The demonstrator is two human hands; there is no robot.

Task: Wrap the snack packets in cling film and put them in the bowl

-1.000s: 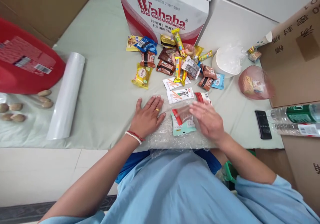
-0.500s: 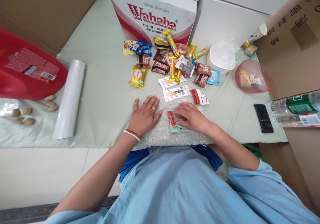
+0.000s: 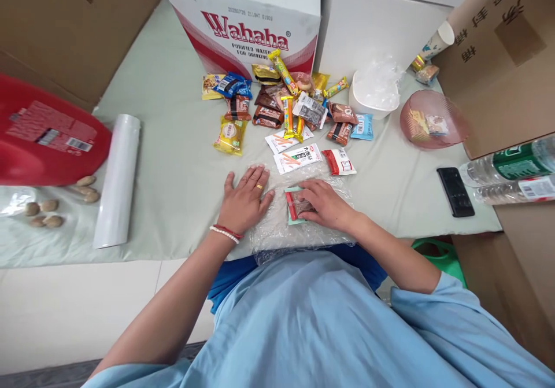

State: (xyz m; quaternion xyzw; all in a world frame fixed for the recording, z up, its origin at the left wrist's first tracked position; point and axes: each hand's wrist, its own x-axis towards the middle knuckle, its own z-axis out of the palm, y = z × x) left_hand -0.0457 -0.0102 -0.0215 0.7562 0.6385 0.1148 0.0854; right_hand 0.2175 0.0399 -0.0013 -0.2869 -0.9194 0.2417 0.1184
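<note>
My left hand (image 3: 245, 200) lies flat with its fingers spread, partly on a sheet of clear plastic film (image 3: 277, 235) and partly on the cloth. My right hand (image 3: 325, 204) curves over a small snack packet (image 3: 293, 207) with red and mint-green edges and a brown middle. Its thumb is along the near edge and its fingers along the far one, covering the packet's right part. The packet rests on the film. Just beyond lie a white snack sachet (image 3: 299, 158) with orange sticks printed on it and a red-and-white packet (image 3: 339, 162).
Many wrapped snacks (image 3: 269, 116) are heaped before a Wahaha carton (image 3: 255, 23). To the left are a white roll (image 3: 117, 185), a red jug (image 3: 47, 133) and walnuts (image 3: 50, 205). A white bowl (image 3: 373, 100), pink bowl (image 3: 411, 123), phone (image 3: 455, 191) and bottles (image 3: 511, 165) stand or lie right.
The view has turned a little, shifting most things. Under my right hand the snack packet sits straighter, its mint-green far edge now showing. My left hand stays flat.
</note>
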